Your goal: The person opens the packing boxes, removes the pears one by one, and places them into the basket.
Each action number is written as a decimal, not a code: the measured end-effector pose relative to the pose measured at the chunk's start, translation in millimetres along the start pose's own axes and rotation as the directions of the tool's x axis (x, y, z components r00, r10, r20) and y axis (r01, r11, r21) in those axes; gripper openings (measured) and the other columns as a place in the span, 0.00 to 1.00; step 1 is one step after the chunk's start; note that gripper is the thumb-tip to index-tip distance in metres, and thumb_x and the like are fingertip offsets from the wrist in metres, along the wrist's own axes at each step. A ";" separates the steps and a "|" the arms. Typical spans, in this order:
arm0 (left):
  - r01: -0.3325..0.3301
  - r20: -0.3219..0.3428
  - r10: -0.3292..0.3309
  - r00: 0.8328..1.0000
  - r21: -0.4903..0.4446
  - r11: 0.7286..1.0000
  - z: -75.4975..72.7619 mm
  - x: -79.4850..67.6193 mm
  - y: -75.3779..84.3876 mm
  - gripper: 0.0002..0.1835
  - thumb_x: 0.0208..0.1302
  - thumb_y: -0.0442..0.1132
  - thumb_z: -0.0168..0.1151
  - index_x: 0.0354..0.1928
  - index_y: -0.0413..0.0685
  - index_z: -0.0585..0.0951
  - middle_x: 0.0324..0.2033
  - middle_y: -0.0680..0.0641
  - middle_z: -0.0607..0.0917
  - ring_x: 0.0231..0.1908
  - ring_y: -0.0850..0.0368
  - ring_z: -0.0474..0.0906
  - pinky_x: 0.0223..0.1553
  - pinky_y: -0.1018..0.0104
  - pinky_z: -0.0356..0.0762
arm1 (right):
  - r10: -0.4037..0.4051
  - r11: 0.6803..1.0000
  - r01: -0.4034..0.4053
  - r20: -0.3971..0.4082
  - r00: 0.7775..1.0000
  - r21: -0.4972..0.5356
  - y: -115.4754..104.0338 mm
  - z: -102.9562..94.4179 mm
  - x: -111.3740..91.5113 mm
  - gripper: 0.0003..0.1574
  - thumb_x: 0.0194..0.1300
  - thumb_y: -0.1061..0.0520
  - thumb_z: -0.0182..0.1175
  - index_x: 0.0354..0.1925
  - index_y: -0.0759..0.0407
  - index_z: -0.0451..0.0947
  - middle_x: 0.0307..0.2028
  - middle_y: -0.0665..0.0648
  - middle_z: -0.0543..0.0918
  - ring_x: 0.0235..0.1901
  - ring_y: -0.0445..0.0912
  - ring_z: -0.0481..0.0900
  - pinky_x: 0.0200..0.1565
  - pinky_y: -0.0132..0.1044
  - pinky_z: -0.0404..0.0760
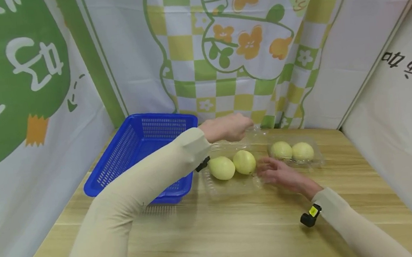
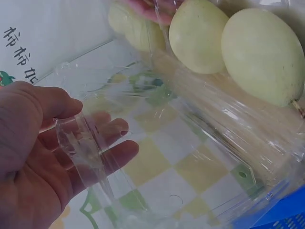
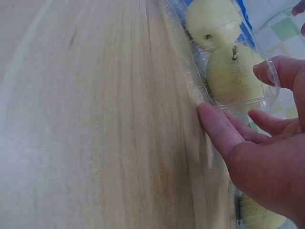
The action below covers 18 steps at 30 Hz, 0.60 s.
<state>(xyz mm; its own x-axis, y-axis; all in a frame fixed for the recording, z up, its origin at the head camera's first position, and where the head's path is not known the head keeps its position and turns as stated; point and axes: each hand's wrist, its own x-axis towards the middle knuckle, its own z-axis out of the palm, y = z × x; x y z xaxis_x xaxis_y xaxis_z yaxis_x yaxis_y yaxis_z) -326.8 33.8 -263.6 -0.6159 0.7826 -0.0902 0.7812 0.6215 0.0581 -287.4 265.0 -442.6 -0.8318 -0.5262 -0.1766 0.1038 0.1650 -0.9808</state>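
Note:
Two pale yellow-green pears [image 1: 222, 168] sit in a clear plastic box [image 1: 230, 189] on the table. At the box's back, my left hand [image 1: 232, 127] holds its clear lid [image 2: 157, 129], which stands raised. The left wrist view shows the thumb on one face of the lid's edge and the fingers [image 2: 119, 155] behind it. My right hand [image 1: 278, 174] is at the box's right end, slightly blurred in the head view. In the right wrist view, its thumb and fingers [image 3: 219, 125] span the corner, right at the plastic edge.
A blue slotted basket [image 1: 119, 153] stands to the left, partly hidden by the left sleeve. Behind my right hand sits another clear box [image 1: 316, 155] with two pears [image 1: 303, 152]. Printed curtains [image 1: 137, 69] border the wooden table [image 1: 238, 233] at the back and sides.

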 end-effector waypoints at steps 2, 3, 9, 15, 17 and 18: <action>0.011 -0.006 -0.011 1.000 -0.003 1.000 -0.8 -0.3 0.0 0.19 0.62 0.29 0.48 0.56 0.42 0.73 0.49 0.45 0.79 0.49 0.53 0.76 0.53 0.66 0.74 | 0.016 1.000 -0.016 -0.011 1.000 -0.002 0.9 0.4 -1.1 0.36 0.67 0.63 0.50 0.67 0.69 0.47 0.62 0.73 0.61 0.59 0.62 0.66 0.56 0.49 0.73; 0.016 -0.015 -0.016 1.000 -0.004 1.000 -1.7 -1.1 0.3 0.20 0.62 0.29 0.48 0.56 0.42 0.73 0.51 0.44 0.79 0.51 0.52 0.75 0.54 0.66 0.73 | 0.022 1.000 -0.022 -0.012 1.000 -0.007 1.6 0.0 -1.7 0.34 0.67 0.61 0.51 0.65 0.71 0.50 0.61 0.73 0.63 0.57 0.60 0.69 0.54 0.48 0.74; 0.056 -0.033 -0.057 0.998 -0.022 0.998 -8.7 -7.6 -3.3 0.22 0.65 0.32 0.47 0.61 0.45 0.70 0.58 0.46 0.75 0.56 0.52 0.73 0.57 0.65 0.71 | 0.075 0.997 -0.076 0.053 0.996 0.014 2.6 -2.6 -8.5 0.19 0.69 0.58 0.49 0.48 0.75 0.63 0.51 0.74 0.73 0.43 0.51 0.80 0.49 0.48 0.79; 0.088 -0.086 -0.090 0.992 -0.022 0.996 -13.7 -13.2 -17.8 0.20 0.65 0.33 0.47 0.59 0.45 0.72 0.56 0.45 0.76 0.55 0.50 0.74 0.56 0.61 0.72 | 0.094 0.995 -0.095 0.159 0.983 -0.007 -0.4 -3.6 -14.8 0.24 0.71 0.57 0.47 0.51 0.81 0.62 0.48 0.73 0.74 0.45 0.54 0.80 0.50 0.50 0.78; 0.096 -0.111 -0.097 0.989 -0.013 0.995 -15.8 -16.1 -22.8 0.20 0.65 0.33 0.46 0.59 0.45 0.73 0.57 0.45 0.76 0.56 0.50 0.73 0.57 0.61 0.71 | 0.098 0.995 -0.093 0.173 0.980 -0.034 -1.3 -3.4 -16.1 0.26 0.71 0.56 0.46 0.52 0.82 0.62 0.48 0.73 0.74 0.45 0.54 0.79 0.49 0.50 0.78; 0.102 -0.122 -0.104 0.987 -0.015 0.995 -16.9 -18.2 -24.8 0.20 0.64 0.32 0.45 0.58 0.45 0.73 0.57 0.45 0.76 0.56 0.50 0.73 0.56 0.60 0.72 | 0.099 0.995 -0.093 0.176 0.979 -0.046 -1.8 -3.5 -16.7 0.26 0.71 0.56 0.46 0.52 0.82 0.62 0.48 0.73 0.75 0.44 0.53 0.79 0.48 0.50 0.79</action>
<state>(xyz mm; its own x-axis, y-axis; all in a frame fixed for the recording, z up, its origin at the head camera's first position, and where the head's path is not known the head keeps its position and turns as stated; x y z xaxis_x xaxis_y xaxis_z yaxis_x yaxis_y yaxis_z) -336.7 4.8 -246.7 -0.7013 0.7124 0.0264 0.7124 0.6989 0.0632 -275.5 276.4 -437.6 -0.7084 -0.6458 -0.2848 0.1552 0.2512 -0.9554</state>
